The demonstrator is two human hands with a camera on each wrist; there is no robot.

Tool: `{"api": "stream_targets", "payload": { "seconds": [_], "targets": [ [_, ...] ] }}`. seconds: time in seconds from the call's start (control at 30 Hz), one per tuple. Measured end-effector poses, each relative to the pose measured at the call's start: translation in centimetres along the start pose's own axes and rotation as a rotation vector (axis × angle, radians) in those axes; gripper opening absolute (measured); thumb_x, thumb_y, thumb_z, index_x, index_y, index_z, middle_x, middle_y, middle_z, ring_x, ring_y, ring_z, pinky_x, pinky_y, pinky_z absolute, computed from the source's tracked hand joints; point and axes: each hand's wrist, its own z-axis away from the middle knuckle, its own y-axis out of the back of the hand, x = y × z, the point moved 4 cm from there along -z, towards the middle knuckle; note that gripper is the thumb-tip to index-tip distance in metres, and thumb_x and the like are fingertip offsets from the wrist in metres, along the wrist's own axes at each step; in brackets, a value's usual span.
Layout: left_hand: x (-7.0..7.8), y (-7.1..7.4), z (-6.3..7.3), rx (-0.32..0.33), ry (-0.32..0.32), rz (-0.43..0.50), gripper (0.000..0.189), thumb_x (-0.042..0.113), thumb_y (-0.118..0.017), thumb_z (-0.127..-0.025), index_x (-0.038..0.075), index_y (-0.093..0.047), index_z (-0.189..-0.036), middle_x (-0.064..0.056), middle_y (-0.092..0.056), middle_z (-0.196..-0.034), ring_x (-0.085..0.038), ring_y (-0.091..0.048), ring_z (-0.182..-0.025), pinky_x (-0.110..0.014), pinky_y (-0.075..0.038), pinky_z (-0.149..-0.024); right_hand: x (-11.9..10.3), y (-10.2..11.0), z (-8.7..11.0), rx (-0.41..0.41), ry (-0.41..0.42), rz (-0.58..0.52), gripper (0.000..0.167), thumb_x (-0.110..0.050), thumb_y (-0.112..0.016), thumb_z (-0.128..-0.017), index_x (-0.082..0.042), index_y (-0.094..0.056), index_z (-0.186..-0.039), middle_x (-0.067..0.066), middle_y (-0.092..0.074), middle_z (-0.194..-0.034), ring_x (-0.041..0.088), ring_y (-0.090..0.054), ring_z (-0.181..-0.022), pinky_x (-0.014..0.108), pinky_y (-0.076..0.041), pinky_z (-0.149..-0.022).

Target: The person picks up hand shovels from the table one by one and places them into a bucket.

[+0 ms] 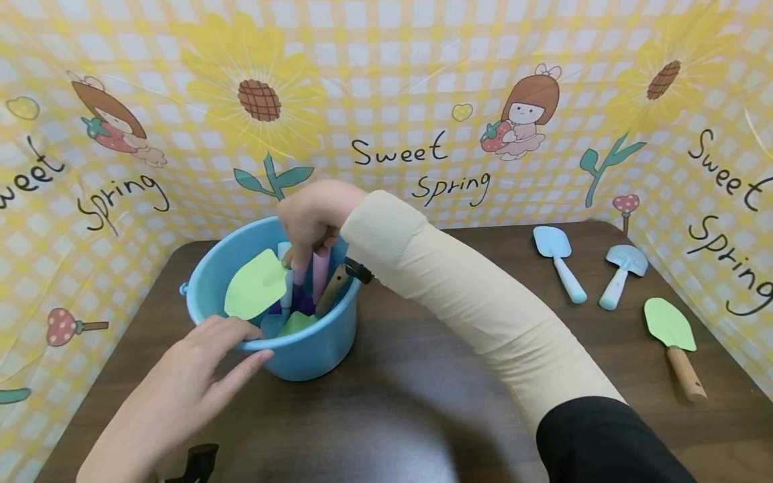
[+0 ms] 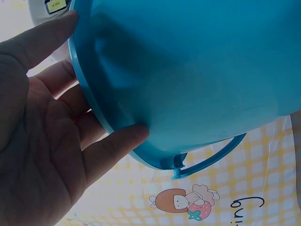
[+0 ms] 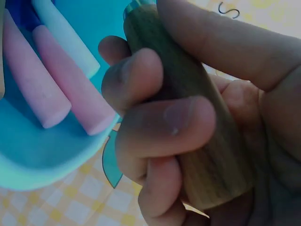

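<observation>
A blue bucket point(image 1: 320, 362) stands on the left of the brown table, holding several garden tools. My left hand point(image 1: 199, 365) grips its near rim, the thumb outside and fingers reaching over the edge. Inside the bucket, my right hand point(image 1: 311, 218) holds a green-bladed hand trowel point(image 1: 256, 288); its wooden handle point(image 3: 225, 174) lies within the curled fingers in the right wrist view. Beside that hand are pink handles point(image 3: 35, 75), a pale blue handle point(image 3: 70, 37) and another wooden handle point(image 1: 332, 292). Purple and green tool heads are partly hidden lower down.
On the right of the table point(image 1: 423, 349) lie a light blue shovel point(image 1: 552, 241), a light blue half-moon-headed tool point(image 1: 628, 258) and another green trowel point(image 1: 669, 325). A yellow checked cloth point(image 1: 398, 87) rises behind and at both sides.
</observation>
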Motion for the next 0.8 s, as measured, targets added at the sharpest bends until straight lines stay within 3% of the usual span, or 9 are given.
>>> {"api": "stream_targets", "payload": {
  "seconds": [0.1,0.23,0.37,0.5,0.67,0.8],
  "targets": [
    [-0.1,0.1,0.1,0.005,0.01,-0.005,0.019,0.021,-0.079,-0.085,0.031,-0.065,-0.092,0.02,-0.06,-0.089,-0.001,-0.049,-0.087,-0.019,-0.042,-0.074,-0.6,0.1,-0.5,-0.032,-0.016,0.005,0.022,-0.037,-0.074,-0.089,-0.016,-0.071,-0.082,-0.002,-0.056,-0.064,0.009,-0.047,-0.052,0.019,-0.037,-0.049],
    [-0.1,0.1,0.2,0.004,0.022,0.001,0.018,0.022,-0.079,-0.085,0.031,-0.065,-0.093,0.02,-0.06,-0.089,-0.001,-0.049,-0.088,-0.017,-0.042,-0.075,-1.4,0.1,-1.0,-0.073,-0.05,0.035,0.021,-0.034,-0.064,-0.096,-0.014,-0.069,-0.089,-0.001,-0.06,-0.073,0.011,-0.051,-0.06,0.019,-0.04,-0.051],
    [-0.1,0.0,0.4,0.004,0.028,0.01,0.019,0.022,-0.079,-0.085,0.032,-0.065,-0.093,0.021,-0.059,-0.09,0.0,-0.049,-0.088,-0.014,-0.041,-0.077,-2.0,-0.2,-1.6,-0.102,-0.087,0.021,0.021,-0.032,-0.058,-0.099,-0.014,-0.057,-0.109,-0.001,-0.06,-0.083,0.012,-0.058,-0.071,0.019,-0.046,-0.055],
    [-0.1,-0.1,0.7,0.022,0.012,0.021,0.022,0.019,-0.08,-0.084,0.032,-0.065,-0.094,0.02,-0.061,-0.092,0.0,-0.05,-0.09,-0.011,-0.039,-0.08,-2.3,-0.8,-2.1,-0.105,-0.101,0.011,0.035,-0.034,-0.058,-0.099,-0.018,-0.046,-0.127,-0.001,-0.061,-0.088,0.011,-0.06,-0.073,0.02,-0.047,-0.055],
    [-0.1,-0.2,0.7,0.036,-0.004,0.027,0.022,0.018,-0.08,-0.084,0.031,-0.065,-0.094,0.019,-0.063,-0.094,0.0,-0.052,-0.09,-0.011,-0.039,-0.081,-2.9,-1.4,-2.6,-0.116,-0.095,0.056,0.041,-0.034,-0.058,-0.098,-0.018,-0.044,-0.133,-0.002,-0.064,-0.091,0.01,-0.058,-0.067,0.02,-0.046,-0.055],
    [-0.1,-0.3,0.7,0.032,-0.003,0.033,0.022,0.017,-0.08,-0.083,0.03,-0.065,-0.093,0.019,-0.062,-0.094,0.0,-0.051,-0.09,-0.011,-0.038,-0.08,-3.6,-1.7,-3.0,-0.116,-0.114,0.076,0.037,-0.033,-0.059,-0.097,-0.019,-0.047,-0.129,-0.004,-0.068,-0.092,0.01,-0.056,-0.062,0.021,-0.046,-0.056]
  ]
}}
